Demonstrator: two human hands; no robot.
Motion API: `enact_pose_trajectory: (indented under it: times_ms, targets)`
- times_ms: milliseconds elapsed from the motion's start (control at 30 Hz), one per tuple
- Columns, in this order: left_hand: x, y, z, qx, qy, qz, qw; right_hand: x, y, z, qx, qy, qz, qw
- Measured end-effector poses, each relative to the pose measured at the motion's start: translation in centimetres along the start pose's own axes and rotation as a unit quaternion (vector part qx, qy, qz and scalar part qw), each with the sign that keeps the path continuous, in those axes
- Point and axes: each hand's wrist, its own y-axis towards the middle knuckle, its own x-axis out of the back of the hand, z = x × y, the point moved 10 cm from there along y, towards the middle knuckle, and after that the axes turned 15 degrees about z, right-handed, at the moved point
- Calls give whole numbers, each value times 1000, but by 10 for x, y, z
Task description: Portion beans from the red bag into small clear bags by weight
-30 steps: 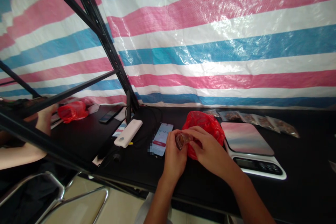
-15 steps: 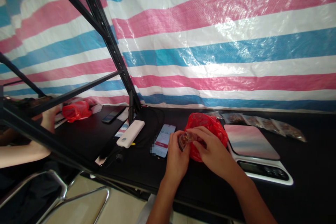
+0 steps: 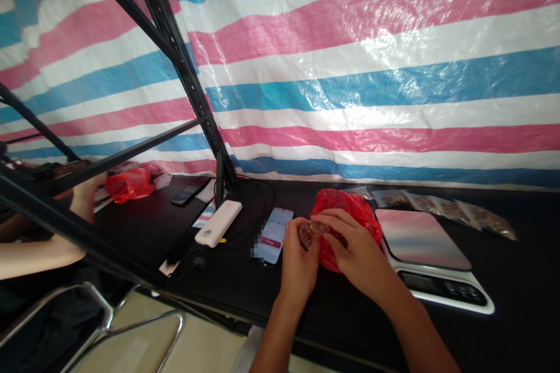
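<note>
I am pinching a small clear packet (image 3: 307, 235) of brownish bits between both hands, at the centre of my clock: the fingers of my left hand (image 3: 301, 262) are curling around it, and my right hand (image 3: 361, 247) is gripping its edge between thumb and fingertips. Just beyond, at one o'clock, a crumpled red bag (image 3: 343, 203) is sitting on the black tabletop (image 3: 245, 282), partly behind my right hand. At three, a white kitchen scale (image 3: 423, 239) is lying beside the bag; at two, a row of filled packets (image 3: 441, 207) is overlapping along the back. A lit phone (image 3: 277, 233) is resting at nine, a white oblong device (image 3: 219, 222) farther out.

Striped plastic sheeting (image 3: 367, 64) is hanging across twelve, shining and wrinkling in red, white and blue. A black metal frame (image 3: 192, 93) is slanting through ten and eleven. Past it, at nine, another person's forearm (image 3: 39, 256) is reaching towards a second red bag (image 3: 131, 185). A chrome chair (image 3: 104, 298) is standing at eight, over a pale floor (image 3: 196, 341).
</note>
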Motion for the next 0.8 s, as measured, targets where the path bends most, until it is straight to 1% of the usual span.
enact_pose_trajectory:
  times_ms: [133,267,367,433,533,633,733,800]
  targets:
    - [-1,0,3,6,-15,-4,1000,-3,2,0,5,10,9,1000]
    - [3,0,6,12,-25,-18,999,-2,2,-8,-8,30,-7,999]
    - [6,1,10,23,-31,-25,999,-3,3,-12,-11,45,-8,999]
    - [9,0,12,33,-31,-36,998,1,3,-15,-22,43,-20,999]
    - [15,-3,7,30,-27,-56,998,12,1,-22,-52,2,-59,997]
    - [19,-6,-5,0,-40,-70,997,21,-4,-34,-89,-67,-86,990]
    - [20,-10,-17,-30,-53,-75,995,16,-6,-52,-135,-119,-60,982]
    - [20,-12,-22,-37,-52,-81,995,13,-7,-57,-158,-137,-44,977]
